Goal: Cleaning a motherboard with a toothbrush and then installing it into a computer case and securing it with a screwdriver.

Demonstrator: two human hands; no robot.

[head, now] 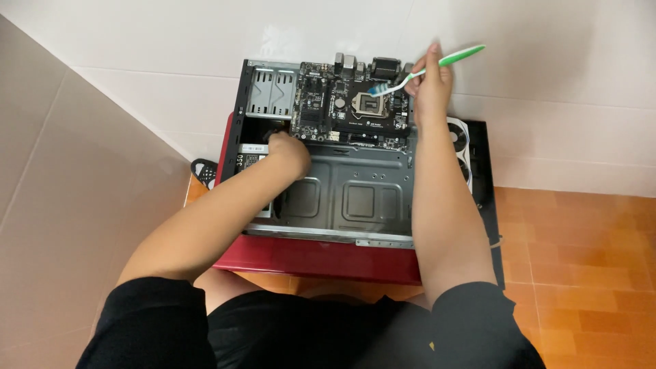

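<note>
Two hands work here: our right hand (432, 76), fingers clamped on the green toothbrush (427, 69), angles its bristles down-left toward the motherboard (348, 106), while our left hand (290, 152) braces the case (342, 198), grip hidden.

One toothbrush (437, 65) is sitting in the right grip; one motherboard (352, 106), one open computer case (342, 191) and one red stool (321, 256) are lying below.

The person wears a plain black top with short sleeves (471, 311) that end above the elbows, leaving both forearms bare. The fabric looks soft and loose, without any print or pattern. Black clothing also covers the lap. The left hand (288, 152) and right hand (430, 82) wear no gloves.
</note>
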